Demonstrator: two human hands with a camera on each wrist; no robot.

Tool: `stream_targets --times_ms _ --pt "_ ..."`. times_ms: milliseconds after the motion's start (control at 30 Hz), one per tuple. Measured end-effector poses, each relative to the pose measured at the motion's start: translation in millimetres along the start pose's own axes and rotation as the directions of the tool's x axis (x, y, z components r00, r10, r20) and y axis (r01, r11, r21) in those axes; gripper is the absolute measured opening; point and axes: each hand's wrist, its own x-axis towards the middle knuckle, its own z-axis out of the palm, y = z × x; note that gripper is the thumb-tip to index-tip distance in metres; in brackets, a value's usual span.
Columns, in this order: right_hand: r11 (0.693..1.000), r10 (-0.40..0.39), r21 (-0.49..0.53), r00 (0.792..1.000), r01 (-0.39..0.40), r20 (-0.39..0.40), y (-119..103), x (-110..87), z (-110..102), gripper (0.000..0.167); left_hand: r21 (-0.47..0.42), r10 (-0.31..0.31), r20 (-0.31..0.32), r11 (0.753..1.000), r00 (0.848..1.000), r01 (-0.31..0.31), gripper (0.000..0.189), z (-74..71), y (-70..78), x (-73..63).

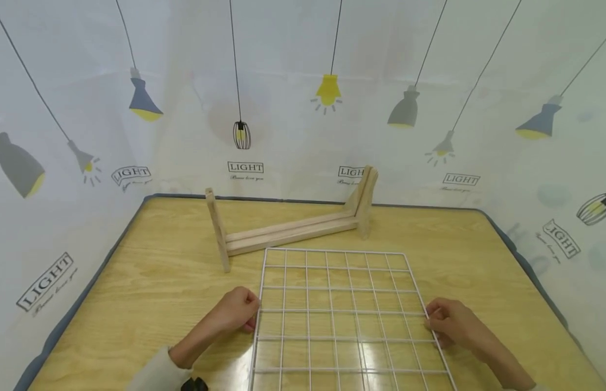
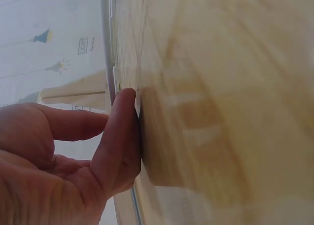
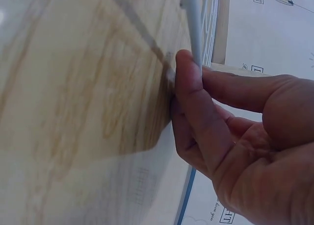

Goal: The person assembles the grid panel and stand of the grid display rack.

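Observation:
A white wire grid panel [image 1: 331,312] lies low over the wooden table, its near end cut off by the head view's lower border. At its left edge, my left hand [image 1: 237,310] pinches the outer rod between thumb and fingers. My right hand [image 1: 456,324] pinches the opposite rod at about the same height. In the left wrist view the fingers' backs are close to the tabletop beneath the rod [image 2: 106,34]. The right wrist view has the thumb and index finger on either side of the rod [image 3: 195,34].
Beyond the panel stands a pale wooden frame [image 1: 293,232], a long bar with uprights at both ends. A small black object [image 1: 194,384] is partly visible by the left sleeve. White sheeting printed with lamps surrounds the table [image 1: 156,260] at the back and sides.

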Motion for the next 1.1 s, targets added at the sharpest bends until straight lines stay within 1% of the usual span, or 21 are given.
stream_targets --times_ms 167,333,400,467,600,733,900,1000,1100 --pt "1.0 -0.02 -0.002 1.0 0.02 0.0 0.4 -0.1 -1.7 0.023 -0.054 0.01 0.036 0.999 0.999 -0.008 0.013 -1.7 1.2 -0.3" --pt "0.999 -0.029 0.021 1.0 0.029 -0.003 -4.1 -1.4 -2.7 0.025 -0.116 -0.009 0.061 0.993 0.998 0.016 0.01 1.6 2.3 -2.1" --pt "0.999 -0.03 0.027 1.0 0.029 0.002 -5.7 -1.8 -3.3 0.026 -0.138 -0.005 0.076 0.99 0.997 0.016 0.007 2.4 2.3 -3.0" --pt "0.999 -0.031 0.027 1.0 0.031 0.004 -6.7 -2.4 -3.6 0.027 -0.164 0.015 0.099 0.986 0.995 0.001 0.004 2.4 2.3 -3.8" --pt "0.999 -0.023 0.029 1.0 0.024 -0.007 -8.0 -3.3 -3.7 0.027 -0.19 0.083 0.137 0.98 0.987 -0.056 0.011 0.2 3.0 -4.7" --pt "0.999 -0.029 0.034 0.999 0.03 -0.039 -9.9 -4.0 -3.3 0.029 -0.19 0.118 0.139 0.978 0.983 -0.091 0.014 -2.6 5.6 -4.2" --pt "0.999 -0.039 0.03 0.994 0.043 -0.105 -14.7 -2.4 -1.9 0.034 -0.232 0.144 0.134 0.967 0.98 -0.11 0.024 -7.0 10.3 -3.3" --pt "0.999 -0.038 0.025 0.988 0.042 -0.149 -18.6 -1.6 -1.5 0.037 -0.261 0.165 0.112 0.956 0.98 -0.131 0.03 -9.0 14.5 -3.1" --pt "0.998 -0.043 0.029 0.982 0.049 -0.185 -22.5 -1.3 -1.5 0.038 -0.289 0.17 0.084 0.947 0.982 -0.139 0.033 -9.9 19.1 -2.4"
